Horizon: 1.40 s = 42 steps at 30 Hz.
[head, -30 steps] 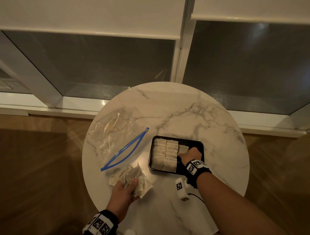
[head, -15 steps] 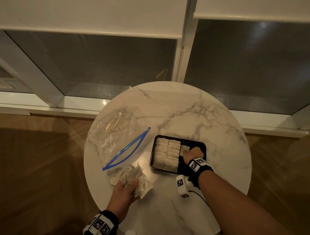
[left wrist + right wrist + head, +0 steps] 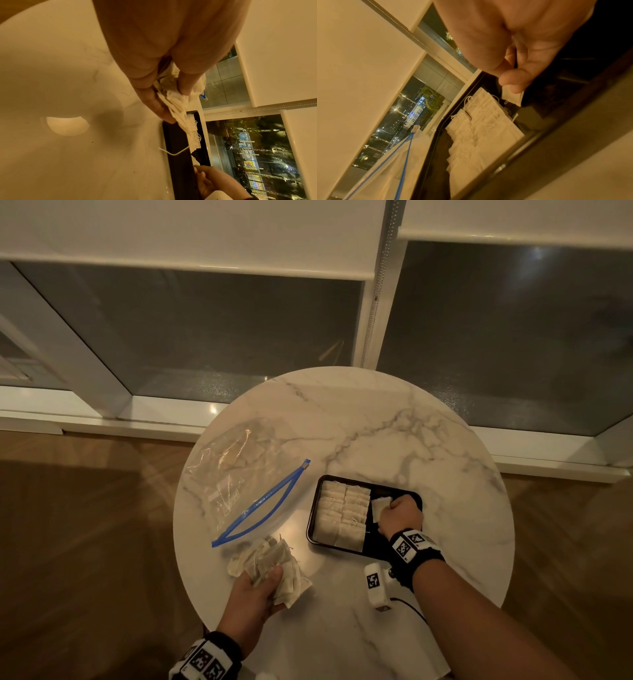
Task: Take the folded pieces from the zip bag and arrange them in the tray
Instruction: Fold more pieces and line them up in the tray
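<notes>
While left hand [image 3: 255, 594] grips a cream folded-piece bundle [image 3: 274, 566], right hand [image 3: 399, 513] pinches one folded cream piece [image 3: 379, 505] inside black rectangular tray [image 3: 394, 492].

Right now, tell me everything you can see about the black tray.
The black tray is a shallow, glossy rectangle with rounded corners and a raised rim, probably plastic. It lies flat on the marble table, right of the zip bag. Two neat columns of overlapping folded pieces fill its left part. The right hand pinches another piece over the bare right part.
</notes>
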Motion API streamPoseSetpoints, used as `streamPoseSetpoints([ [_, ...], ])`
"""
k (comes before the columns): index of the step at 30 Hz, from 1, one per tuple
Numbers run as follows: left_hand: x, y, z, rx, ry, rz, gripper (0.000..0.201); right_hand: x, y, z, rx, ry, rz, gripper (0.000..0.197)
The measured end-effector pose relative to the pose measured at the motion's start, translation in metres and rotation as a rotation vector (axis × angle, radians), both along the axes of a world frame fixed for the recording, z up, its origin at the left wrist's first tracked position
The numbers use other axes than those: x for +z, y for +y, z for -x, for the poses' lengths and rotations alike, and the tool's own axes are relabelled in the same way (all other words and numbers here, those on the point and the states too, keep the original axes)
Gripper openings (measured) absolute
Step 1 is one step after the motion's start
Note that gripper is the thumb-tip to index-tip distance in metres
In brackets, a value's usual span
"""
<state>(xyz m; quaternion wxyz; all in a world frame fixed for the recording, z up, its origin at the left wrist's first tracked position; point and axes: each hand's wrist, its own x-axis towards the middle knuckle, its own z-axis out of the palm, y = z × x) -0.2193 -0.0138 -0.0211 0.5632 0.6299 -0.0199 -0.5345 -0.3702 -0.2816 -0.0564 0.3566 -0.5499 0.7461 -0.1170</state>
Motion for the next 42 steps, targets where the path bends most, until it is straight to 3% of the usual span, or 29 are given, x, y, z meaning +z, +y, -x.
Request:
streamPoseSetpoints([
  [6, 0.001, 0.001, 0.001, 0.003, 0.004, -0.009, 0.033, -0.012, 0.007, 0.009, -0.042, -0.128, 0.045, 0.03],
  [10, 0.003, 0.002, 0.002, -0.001, 0.006, -0.004, 0.031, -0.004, 0.009, 0.009, -0.047, -0.176, 0.046, 0.014],
  [13, 0.006, 0.003, 0.003, -0.002, 0.007, 0.002, 0.03, 0.007, 0.012, 0.01, -0.066, -0.237, 0.044, 0.025],
  [22, 0.006, 0.002, 0.005, -0.003, 0.028, 0.007, 0.03, 0.024, 0.018, 0.016, 0.016, -0.114, 0.14, 0.021],
  [33, 0.009, 0.001, 0.003, 0.0, 0.036, 0.023, 0.03, 0.002, 0.016, 0.008, 0.088, -0.068, 0.174, 0.021],
  [42, 0.004, 0.004, -0.003, -0.006, 0.016, 0.014, 0.033, -0.001, 0.016, 0.007, -0.027, -0.093, 0.241, 0.026],
])
